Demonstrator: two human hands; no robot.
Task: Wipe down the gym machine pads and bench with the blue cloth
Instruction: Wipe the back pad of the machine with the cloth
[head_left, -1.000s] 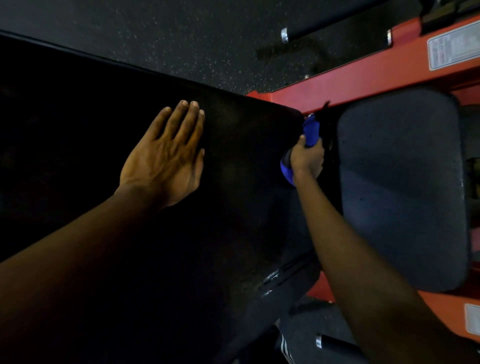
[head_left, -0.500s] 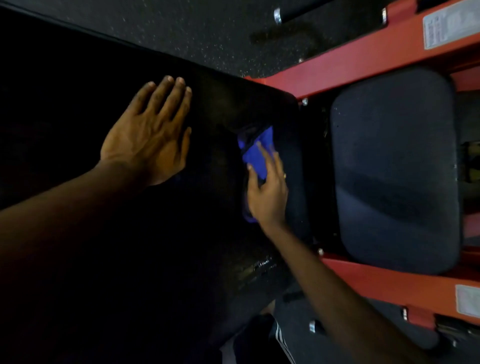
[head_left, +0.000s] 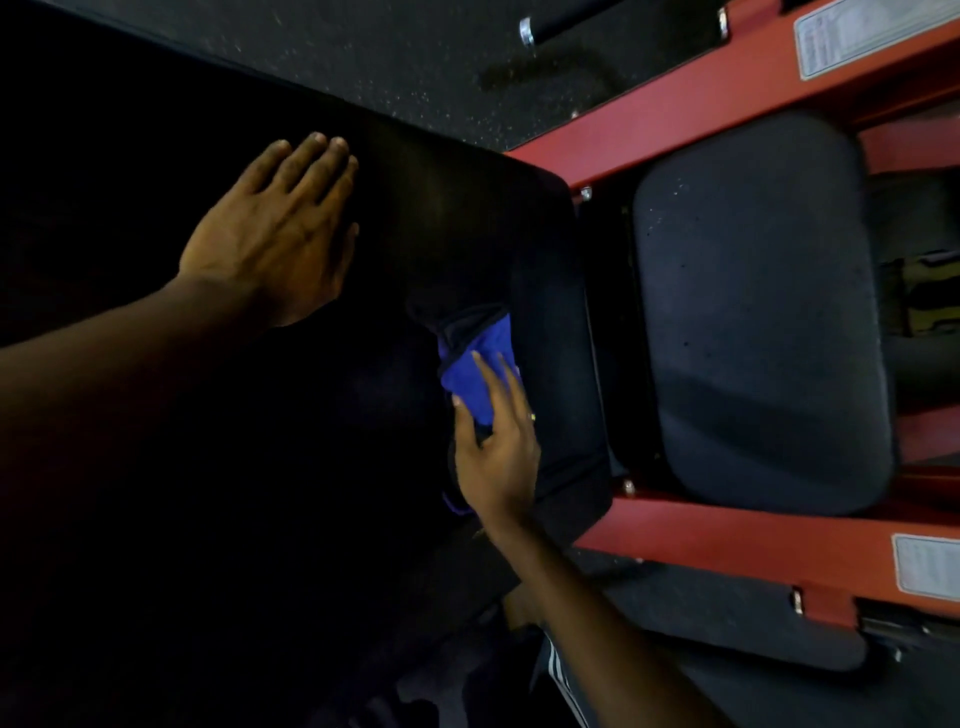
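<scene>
Squarely, left hand (head_left: 275, 244) spread flat on bench pad (head_left: 457, 197), right hand (head_left: 498, 457) straight-fingered, pressing blue cloth (head_left: 470, 379)

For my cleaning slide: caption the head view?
Right hand presses blue cloth onto black bench pad; left hand rests flat on it.

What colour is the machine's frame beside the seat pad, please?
The frame is red, seen best in the head view.
</scene>
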